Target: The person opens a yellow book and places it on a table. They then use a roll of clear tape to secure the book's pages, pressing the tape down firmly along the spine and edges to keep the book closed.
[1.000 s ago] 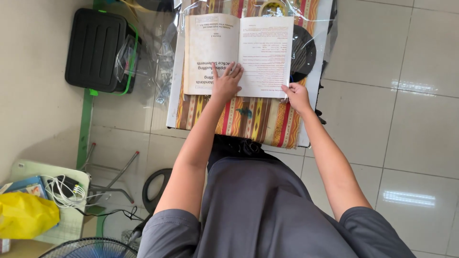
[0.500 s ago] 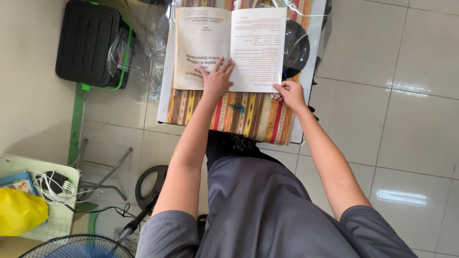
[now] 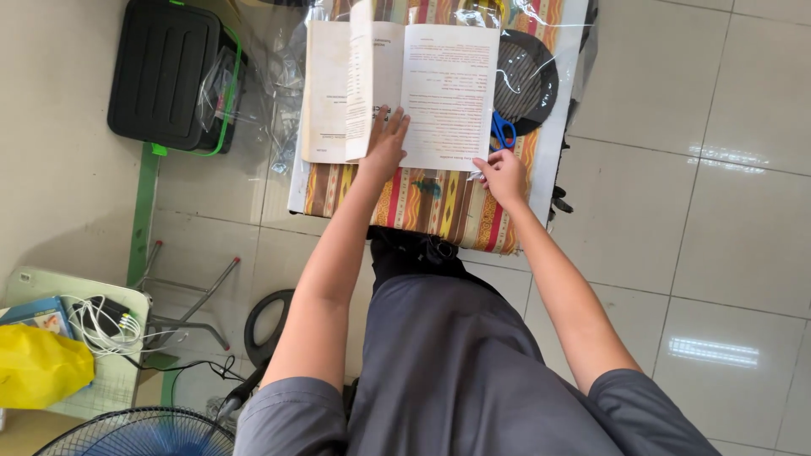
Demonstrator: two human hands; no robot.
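Note:
An open book with white printed pages lies on a small table covered by a striped cloth. My left hand lies flat near the book's middle, lifting a page that stands upright at the spine. My right hand pinches the lower right corner of the right-hand page. Blue-handled scissors lie just right of the book, beside a black round grille.
A black case with green trim stands on the tiled floor at the left. Clear plastic wrap lies between it and the table. A yellow bag, white cables and a fan are at the lower left.
A page has risen from the right side and now stands upright at the spine under my left hand. My right hand stays at the lower right page corner.

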